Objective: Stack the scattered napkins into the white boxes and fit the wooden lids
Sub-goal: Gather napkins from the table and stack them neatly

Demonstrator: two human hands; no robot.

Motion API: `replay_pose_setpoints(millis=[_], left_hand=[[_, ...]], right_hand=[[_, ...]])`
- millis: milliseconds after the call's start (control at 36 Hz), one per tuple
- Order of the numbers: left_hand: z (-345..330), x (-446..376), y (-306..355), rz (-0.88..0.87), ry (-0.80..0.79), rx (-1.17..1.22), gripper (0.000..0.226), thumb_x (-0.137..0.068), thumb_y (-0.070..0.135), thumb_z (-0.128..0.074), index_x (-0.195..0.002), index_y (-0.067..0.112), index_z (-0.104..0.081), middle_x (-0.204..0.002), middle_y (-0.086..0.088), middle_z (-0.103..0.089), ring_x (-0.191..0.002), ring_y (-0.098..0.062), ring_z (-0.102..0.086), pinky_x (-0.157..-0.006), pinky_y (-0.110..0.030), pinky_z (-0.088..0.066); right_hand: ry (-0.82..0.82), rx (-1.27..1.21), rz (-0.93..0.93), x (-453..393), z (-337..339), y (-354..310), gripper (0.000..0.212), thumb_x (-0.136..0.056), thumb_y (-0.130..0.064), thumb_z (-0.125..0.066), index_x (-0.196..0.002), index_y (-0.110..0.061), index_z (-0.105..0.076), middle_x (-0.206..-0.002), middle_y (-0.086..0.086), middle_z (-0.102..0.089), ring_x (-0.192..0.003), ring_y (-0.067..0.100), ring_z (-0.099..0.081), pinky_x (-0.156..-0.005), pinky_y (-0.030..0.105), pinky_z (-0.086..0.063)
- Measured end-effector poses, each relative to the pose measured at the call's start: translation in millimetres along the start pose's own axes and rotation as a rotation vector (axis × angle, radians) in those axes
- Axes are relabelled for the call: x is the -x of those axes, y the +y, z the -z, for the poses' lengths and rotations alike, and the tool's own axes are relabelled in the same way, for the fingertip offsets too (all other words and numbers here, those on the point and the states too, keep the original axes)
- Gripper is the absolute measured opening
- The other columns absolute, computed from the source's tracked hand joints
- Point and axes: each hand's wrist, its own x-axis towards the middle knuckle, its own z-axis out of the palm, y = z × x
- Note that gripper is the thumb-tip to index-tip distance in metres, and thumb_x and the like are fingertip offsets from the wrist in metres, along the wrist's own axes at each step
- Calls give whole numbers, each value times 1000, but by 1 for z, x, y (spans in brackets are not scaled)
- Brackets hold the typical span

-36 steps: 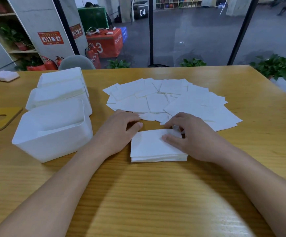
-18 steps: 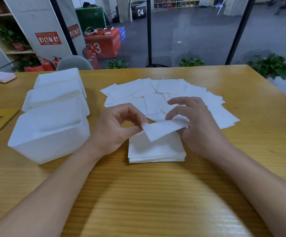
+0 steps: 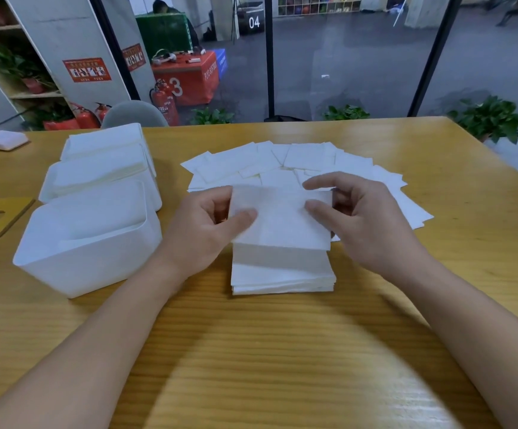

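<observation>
1. The bench (image 3: pixel 282 351) carries three boxes at left; the nearest box (image 3: pixel 87 239) stands open-mouthed, likely next to be filled.
2. Scattered napkins (image 3: pixel 298 162) lie fanned out beyond the hands.
3. A squared pile (image 3: pixel 282 274) sits before them, just right of that box.
4. Left hand (image 3: pixel 202 230) and right hand (image 3: pixel 366 224) each pinch an end of one napkin (image 3: pixel 279 221), fingers curled, holding it above the pile, probably to align it; its long axis runs left-right.

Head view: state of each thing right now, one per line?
left hand: pinching the held napkin's left edge
right hand: pinching its right edge
held napkin: lifted flat above the stack
napkin stack: squared, on the table
loose napkins: scattered, overlapping
nearest white box: open, unlidded
wooden lid: off, flat on table
</observation>
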Motion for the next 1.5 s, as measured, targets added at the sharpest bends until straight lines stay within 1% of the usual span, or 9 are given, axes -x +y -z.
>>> replay_pose_setpoints(millis=[83, 222, 444, 583, 694, 1000, 1139, 1333, 1500], left_hand=[[7, -2, 3, 133, -123, -107, 61, -102, 23, -77, -150, 52, -55, -69, -26, -49, -65, -44, -45, -66, -37, -38], [9, 0, 5, 220, -292, -321, 84, -97, 20, -78, -161, 52, -35, -60, -8, -59, -56, -16, -61, -62, -23, -46], [21, -5, -4, 217, -236, -434, 46, -81, 55, -91, -120, 46, -70, -66, 10, -48, -61, -8, -47, -69, -35, -40], [19, -6, -8, 168, -217, -542, 60, -68, 85, -82, -117, 54, -70, -110, 21, -61, -96, -4, -61, -86, -28, -51], [11, -2, -7, 179, -370, -648, 68, -71, 78, -85, -130, 55, -60, -124, 29, -52, -121, 5, -51, -99, -27, -49], [9, -3, -6, 201, -400, -652, 71, -74, 75, -86, -136, 59, -56, -123, 30, -53, -121, 7, -47, -104, -30, -47], [6, 2, -4, 203, -369, -616, 58, -72, 71, -90, -122, 55, -63, -120, 26, -59, -111, 2, -57, -98, -36, -54], [0, 24, -1, 241, -168, -370, 73, -75, 58, -95, -138, 55, -57, -126, 19, -70, -110, -3, -70, -100, -34, -57], [-18, 37, 11, 289, 146, 152, 51, -88, 14, -90, -133, 21, -69, -114, -7, -81, -107, -28, -78, -95, -46, -63]], right_hand=[[-34, 49, -108, -1, 1, 6, 21, -101, -33, -75, -121, -35, -68, -62, 0, -49, -55, 15, -49, -56, 27, -43], [-161, 252, -145, 2, -5, 17, 22, -99, -34, -76, -118, -36, -65, -62, -8, -51, -55, 8, -47, -61, 33, -43], [-127, 500, -63, 4, -3, 16, 33, -89, -50, -82, -117, -42, -68, -98, -18, -62, -84, 1, -57, -72, 28, -47], [-285, 458, -91, 5, 0, 15, 47, -85, -66, -80, -125, -44, -68, -120, -26, -63, -107, -2, -60, -92, 28, -54], [-380, 530, -75, 6, -2, 12, 63, -80, -72, -78, -135, -43, -65, -122, -25, -61, -112, 4, -58, -102, 39, -52], [-427, 658, -98, 6, -4, 8, 66, -84, -77, -72, -142, -50, -58, -117, -20, -57, -114, 13, -50, -102, 37, -43], [-460, 583, -151, 8, -4, 3, 35, -83, -70, -77, -95, -40, -65, -92, -12, -65, -92, 13, -58, -73, 29, -39], [-415, 372, -187, 13, -5, -12, 32, -79, -46, -91, -86, -24, -68, -78, -13, -63, -63, 4, -56, -60, 29, -39], [-116, -109, -280, 18, -23, -12, 42, -74, -27, -98, -106, -27, -72, -95, -2, -76, -81, 18, -73, -72, 41, -56]])
